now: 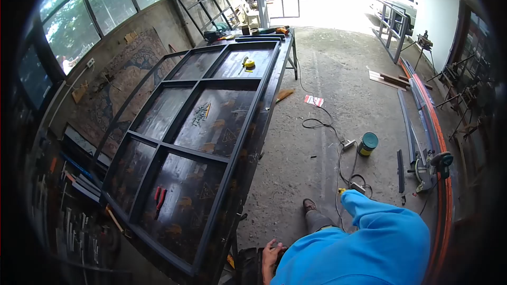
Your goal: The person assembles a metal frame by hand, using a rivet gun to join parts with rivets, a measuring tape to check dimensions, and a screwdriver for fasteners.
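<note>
My left hand (272,256) is low in the view beside the workbench. Its fingers are slightly bent and apart, at the edge of a black item (249,265) whose kind I cannot make out. My right arm, in a blue sleeve (377,216), reaches forward over the floor. Something yellow (342,191) shows at the cuff; the right hand's fingers are hidden. A dark metal frame (198,83) with several panes lies on the bench to my left. Within it are red-handled pliers (160,200), a pile of small screws (200,114) and a yellow tape measure (250,64).
Near my right arm, a cable (338,137) with power sockets (348,145) trails over the concrete floor. A green-lidded can (368,143) stands close by. To the right are a cutting saw (430,171) and long orange metal bars (439,179). A broom head (285,95) juts from under the bench.
</note>
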Action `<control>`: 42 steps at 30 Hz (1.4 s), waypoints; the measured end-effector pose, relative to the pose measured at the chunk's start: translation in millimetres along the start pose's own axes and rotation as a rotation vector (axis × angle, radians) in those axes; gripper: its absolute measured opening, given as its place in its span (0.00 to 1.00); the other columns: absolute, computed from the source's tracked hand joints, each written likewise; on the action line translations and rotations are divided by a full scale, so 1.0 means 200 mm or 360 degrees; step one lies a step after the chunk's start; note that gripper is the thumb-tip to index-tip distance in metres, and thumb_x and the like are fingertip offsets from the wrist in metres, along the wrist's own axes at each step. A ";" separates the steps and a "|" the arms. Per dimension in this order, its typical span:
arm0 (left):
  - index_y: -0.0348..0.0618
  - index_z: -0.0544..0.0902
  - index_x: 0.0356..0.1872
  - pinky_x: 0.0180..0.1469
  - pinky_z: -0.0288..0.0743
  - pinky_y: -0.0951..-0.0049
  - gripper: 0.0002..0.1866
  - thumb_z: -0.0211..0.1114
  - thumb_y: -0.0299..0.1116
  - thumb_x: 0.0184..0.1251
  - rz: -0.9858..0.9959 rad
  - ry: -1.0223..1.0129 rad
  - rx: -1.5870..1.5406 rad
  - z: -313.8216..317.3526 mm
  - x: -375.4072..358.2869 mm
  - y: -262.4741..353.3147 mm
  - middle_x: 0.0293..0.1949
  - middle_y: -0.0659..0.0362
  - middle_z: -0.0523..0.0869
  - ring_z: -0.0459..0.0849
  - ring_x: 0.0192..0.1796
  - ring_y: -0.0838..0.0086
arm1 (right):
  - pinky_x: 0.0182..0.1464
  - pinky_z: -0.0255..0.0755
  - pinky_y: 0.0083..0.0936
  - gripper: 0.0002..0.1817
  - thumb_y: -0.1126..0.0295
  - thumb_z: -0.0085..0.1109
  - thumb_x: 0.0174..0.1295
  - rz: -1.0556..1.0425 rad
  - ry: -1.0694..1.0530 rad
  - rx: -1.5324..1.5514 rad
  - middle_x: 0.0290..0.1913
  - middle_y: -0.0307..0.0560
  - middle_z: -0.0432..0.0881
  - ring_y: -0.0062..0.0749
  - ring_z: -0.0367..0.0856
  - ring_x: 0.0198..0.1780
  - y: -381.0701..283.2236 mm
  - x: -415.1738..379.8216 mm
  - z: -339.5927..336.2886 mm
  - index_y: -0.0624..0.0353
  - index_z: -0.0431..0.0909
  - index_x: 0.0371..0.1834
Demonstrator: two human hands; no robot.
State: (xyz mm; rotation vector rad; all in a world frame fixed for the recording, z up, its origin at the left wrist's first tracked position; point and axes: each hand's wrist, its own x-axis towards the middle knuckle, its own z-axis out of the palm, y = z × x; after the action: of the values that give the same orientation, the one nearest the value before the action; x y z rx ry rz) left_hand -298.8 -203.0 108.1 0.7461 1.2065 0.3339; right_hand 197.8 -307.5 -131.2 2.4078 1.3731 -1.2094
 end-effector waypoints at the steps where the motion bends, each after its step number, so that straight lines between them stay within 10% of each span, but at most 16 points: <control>1: 0.33 0.61 0.64 0.46 0.77 0.70 0.40 0.72 0.39 0.55 0.0032 -0.0127 0.0048 0.01 0.08 -0.05 0.38 0.48 0.85 0.84 0.41 0.70 | 0.41 0.76 0.36 0.17 0.59 0.58 0.54 -0.0065 0.0022 -0.0020 0.47 0.50 0.82 0.46 0.82 0.45 -0.18 -0.03 -0.20 0.54 0.79 0.45; 4: 0.31 0.63 0.62 0.41 0.78 0.74 0.39 0.72 0.41 0.55 -0.0017 -0.0096 0.0238 0.08 0.22 0.03 0.36 0.48 0.86 0.84 0.36 0.72 | 0.40 0.76 0.36 0.16 0.59 0.58 0.55 -0.0102 0.0162 0.0127 0.45 0.50 0.82 0.45 0.82 0.43 -0.37 0.30 -0.53 0.55 0.80 0.44; 7: 0.50 0.72 0.58 0.36 0.78 0.70 0.26 0.67 0.40 0.58 -0.0102 0.0029 0.0429 0.15 0.47 0.01 0.42 0.56 0.83 0.81 0.39 0.67 | 0.39 0.76 0.35 0.16 0.59 0.58 0.55 0.0102 0.0221 0.0310 0.43 0.50 0.82 0.44 0.82 0.41 -0.13 0.35 -0.67 0.55 0.80 0.42; 8: 0.30 0.63 0.62 0.32 0.78 0.74 0.40 0.73 0.39 0.53 -0.0447 0.0119 0.0448 0.20 0.66 0.05 0.33 0.49 0.85 0.84 0.31 0.72 | 0.39 0.76 0.35 0.15 0.59 0.58 0.55 0.0198 0.0235 0.0377 0.42 0.50 0.82 0.44 0.82 0.40 -0.01 0.35 -0.70 0.56 0.80 0.42; 10: 0.32 0.64 0.63 0.37 0.81 0.67 0.36 0.70 0.36 0.56 -0.0539 0.0147 0.0777 0.32 0.88 0.20 0.42 0.47 0.83 0.84 0.38 0.66 | 0.38 0.76 0.34 0.15 0.59 0.59 0.55 0.0360 0.0198 0.0501 0.41 0.49 0.83 0.43 0.82 0.39 0.11 0.30 -0.66 0.56 0.80 0.41; 12: 0.31 0.68 0.59 0.24 0.73 0.78 0.35 0.72 0.37 0.54 -0.0320 0.0032 0.0739 0.52 1.06 0.44 0.28 0.55 0.82 0.79 0.24 0.76 | 0.37 0.76 0.34 0.15 0.59 0.59 0.56 0.0514 0.0108 0.0626 0.39 0.49 0.83 0.42 0.82 0.38 0.15 0.19 -0.56 0.56 0.80 0.40; 22: 0.35 0.77 0.51 0.38 0.76 0.72 0.24 0.68 0.38 0.56 0.0665 0.0095 0.0994 1.48 2.01 1.64 0.33 0.51 0.86 0.85 0.35 0.70 | 0.34 0.75 0.32 0.14 0.59 0.60 0.57 0.1089 0.0103 0.0834 0.32 0.48 0.84 0.38 0.83 0.31 0.35 0.33 -0.79 0.59 0.80 0.36; 24: 0.36 0.78 0.49 0.41 0.76 0.70 0.22 0.68 0.37 0.55 0.0783 0.0210 0.1149 1.62 2.10 1.87 0.35 0.50 0.86 0.85 0.38 0.68 | 0.21 0.68 0.33 0.13 0.66 0.69 0.51 0.1229 0.0029 0.1942 0.21 0.45 0.77 0.31 0.74 0.19 0.35 0.65 -1.17 0.60 0.76 0.32; 30: 0.38 0.81 0.47 0.46 0.76 0.68 0.21 0.67 0.40 0.54 0.0830 0.0218 0.1126 1.80 2.65 2.22 0.37 0.48 0.86 0.85 0.42 0.65 | 0.14 0.63 0.31 0.28 0.68 0.66 0.53 0.0816 0.0475 0.1466 0.19 0.44 0.72 0.30 0.68 0.13 0.33 1.46 -2.24 0.53 0.66 0.58; 33: 0.37 0.81 0.46 0.45 0.77 0.69 0.20 0.66 0.39 0.55 0.0781 0.0046 0.1131 2.02 2.82 2.60 0.37 0.49 0.86 0.85 0.41 0.65 | 0.24 0.71 0.33 0.31 0.67 0.67 0.51 0.0490 0.0982 0.0987 0.29 0.49 0.78 0.34 0.76 0.22 0.43 1.91 -2.47 0.56 0.66 0.59; 37: 0.36 0.82 0.42 0.42 0.77 0.68 0.16 0.65 0.36 0.57 0.0999 0.0052 0.1062 2.28 3.10 3.15 0.35 0.50 0.86 0.85 0.39 0.63 | 0.52 0.70 0.43 0.33 0.58 0.63 0.53 0.0312 0.0855 0.0915 0.51 0.60 0.77 0.57 0.75 0.52 -0.05 1.94 -3.51 0.50 0.63 0.63; 42: 0.36 0.81 0.42 0.48 0.75 0.67 0.17 0.65 0.38 0.58 0.1328 0.0298 0.1215 2.57 3.61 3.75 0.41 0.49 0.84 0.83 0.44 0.61 | 0.47 0.71 0.47 0.31 0.54 0.55 0.58 -0.0029 0.0936 0.0548 0.43 0.64 0.79 0.62 0.77 0.45 -0.40 2.41 -4.49 0.39 0.57 0.66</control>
State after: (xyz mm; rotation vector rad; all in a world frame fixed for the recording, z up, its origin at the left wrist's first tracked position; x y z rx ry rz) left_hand 538.1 599.2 178.7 1.9276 1.1405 0.6436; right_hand 788.7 473.6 164.3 3.1806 1.4027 -0.8186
